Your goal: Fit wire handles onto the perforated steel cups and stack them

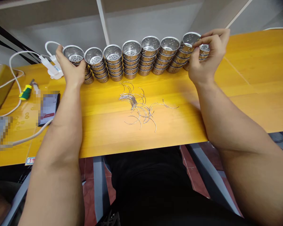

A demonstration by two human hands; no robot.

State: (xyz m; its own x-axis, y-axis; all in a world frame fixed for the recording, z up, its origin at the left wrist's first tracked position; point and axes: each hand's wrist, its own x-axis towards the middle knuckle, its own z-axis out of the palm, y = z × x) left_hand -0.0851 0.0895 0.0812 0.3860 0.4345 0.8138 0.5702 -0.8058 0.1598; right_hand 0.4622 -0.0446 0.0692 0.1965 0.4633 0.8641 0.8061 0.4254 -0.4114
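Note:
A row of perforated metal cups, nested in several upright stacks, stands along the back of the table. My left hand is wrapped around the leftmost stack, its thumb at the front and fingers on the outer side. At the other end, my right hand curls around the rightmost stack, with thumb and forefinger close to the neighbouring stack's rim. The hand hides much of that last stack, so its exact contact is unclear. In front of the row lies a loose heap of thin curved metal wires.
The yellow table meets a grey partition behind the cups. At left are a white power strip with cables, a green-and-yellow screwdriver, a phone and a box. Part of another person shows at lower left.

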